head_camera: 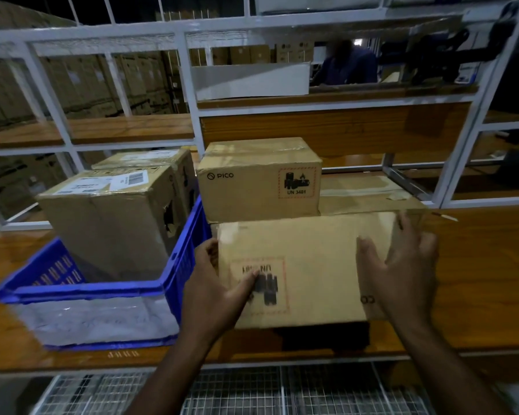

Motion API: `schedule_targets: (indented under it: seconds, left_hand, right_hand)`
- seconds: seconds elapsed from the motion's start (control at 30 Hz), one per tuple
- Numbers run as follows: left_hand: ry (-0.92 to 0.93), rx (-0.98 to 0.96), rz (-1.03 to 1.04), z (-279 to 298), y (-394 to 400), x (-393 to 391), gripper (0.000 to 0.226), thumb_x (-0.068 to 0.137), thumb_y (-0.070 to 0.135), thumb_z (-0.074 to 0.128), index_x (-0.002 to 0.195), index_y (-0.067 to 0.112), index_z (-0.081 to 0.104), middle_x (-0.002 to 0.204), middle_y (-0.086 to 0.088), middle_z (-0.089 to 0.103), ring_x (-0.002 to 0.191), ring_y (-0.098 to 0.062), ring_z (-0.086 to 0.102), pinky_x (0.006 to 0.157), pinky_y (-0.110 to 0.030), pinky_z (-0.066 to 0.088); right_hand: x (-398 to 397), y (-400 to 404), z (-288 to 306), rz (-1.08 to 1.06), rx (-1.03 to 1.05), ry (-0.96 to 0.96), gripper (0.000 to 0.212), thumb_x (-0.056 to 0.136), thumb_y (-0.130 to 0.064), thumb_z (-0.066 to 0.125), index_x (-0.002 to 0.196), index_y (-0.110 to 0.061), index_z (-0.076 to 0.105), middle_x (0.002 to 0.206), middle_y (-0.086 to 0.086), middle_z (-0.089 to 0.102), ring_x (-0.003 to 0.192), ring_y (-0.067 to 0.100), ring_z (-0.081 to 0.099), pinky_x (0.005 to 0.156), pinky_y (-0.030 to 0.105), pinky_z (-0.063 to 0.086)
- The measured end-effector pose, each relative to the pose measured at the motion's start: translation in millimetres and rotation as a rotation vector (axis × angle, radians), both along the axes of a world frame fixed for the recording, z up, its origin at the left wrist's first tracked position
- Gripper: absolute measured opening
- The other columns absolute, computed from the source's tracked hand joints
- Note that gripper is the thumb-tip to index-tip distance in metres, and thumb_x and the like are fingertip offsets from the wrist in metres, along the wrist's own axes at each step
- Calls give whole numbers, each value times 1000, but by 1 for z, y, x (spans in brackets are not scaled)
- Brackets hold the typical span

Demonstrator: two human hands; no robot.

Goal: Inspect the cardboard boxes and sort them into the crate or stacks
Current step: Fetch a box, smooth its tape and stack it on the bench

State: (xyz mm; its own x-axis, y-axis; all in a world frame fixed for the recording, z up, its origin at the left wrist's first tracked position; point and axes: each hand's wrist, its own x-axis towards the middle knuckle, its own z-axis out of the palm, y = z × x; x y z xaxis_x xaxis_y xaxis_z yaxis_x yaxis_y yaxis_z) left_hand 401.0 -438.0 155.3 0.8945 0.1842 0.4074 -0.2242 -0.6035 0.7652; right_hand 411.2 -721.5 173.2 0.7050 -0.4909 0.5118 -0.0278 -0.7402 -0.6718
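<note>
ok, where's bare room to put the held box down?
Bare wooden tabletop lies right of the held box, beyond the right hand. The blue crate has room in its near half, in front of the torn box. It is crowded behind, around the PICO box, and tight at the left hand against the crate.

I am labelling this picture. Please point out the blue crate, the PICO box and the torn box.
blue crate (84, 290): head view, near rim.
PICO box (252, 193): head view, front face.
torn box (108, 226): head view, front face, inside the crate.
</note>
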Motion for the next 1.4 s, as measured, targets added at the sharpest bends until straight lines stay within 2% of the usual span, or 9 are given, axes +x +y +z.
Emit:
schedule_targets:
  seconds: [0.2,0.4,0.5,0.6,0.73,0.9,1.07,1.3,1.4]
  left_hand:
    - [15,36,29,-33,1,-14,104,75,52,82,155,33,18,138,22,27,116,3,41,85,-28,46]
    - [153,217,44,-45,10,-11,65,78,86,45,121,37,49,120,7,44,87,-10,60,70,-38,56]
    - [153,373,41,-46,7,-1,65,83,80,48,121,28,56,128,4,44,117,-17,53,90,-39,53]
    - [37,568,-48,-36,-6,11,63,90,67,53,136,25,56,154,0,39,152,-21,20,123,-47,23]
    - [106,704,-300,-30,-36,20,64,103,58,36,156,22,34,165,3,29,154,-11,13,126,-37,12]
    - [112,799,-276,-40,-40,21,78,95,63,5,156,24,36,163,4,34,151,-8,23,126,-37,12]
    - [136,786,-262,-31,-44,29,71,94,60,20,149,23,47,155,3,47,142,-12,39,119,-36,25]
    - [116,774,-350,-27,-52,39,71,92,56,20,143,20,53,144,0,53,129,-15,46,105,-34,37]
    - [101,753,-339,-24,-49,48,50,98,49,40,134,21,59,131,2,59,118,-15,51,96,-35,41]
  right_hand:
    - [-18,7,-37,33,85,98,82,86,-72,36,155,-30,20,139,9,35,118,33,45,82,44,48]
    - [-20,9,-68,83,-5,275,63,93,-55,49,144,-18,40,131,11,40,104,27,51,74,42,53]
    - [-18,11,-70,87,-150,264,42,95,-39,57,129,-16,57,126,13,47,108,28,50,82,44,51]
    - [-11,19,-60,120,-381,162,22,90,-25,65,110,-18,69,126,10,57,121,26,48,103,50,41]
    - [-2,51,-56,347,-405,183,22,95,-29,60,112,-20,71,119,0,67,113,16,56,104,38,39]
    - [0,58,-66,340,-402,132,25,95,-26,59,112,-14,74,113,3,73,106,17,64,100,37,47]
    - [12,61,-49,299,-398,191,22,95,-29,56,88,-18,73,85,-2,66,80,12,55,71,32,50]
    - [18,71,-45,479,-420,235,26,98,-31,54,113,-24,73,112,-5,72,103,12,58,81,28,47]
    - [20,70,-43,464,-414,266,24,97,-32,56,112,-25,74,109,-5,71,101,11,58,79,27,47]
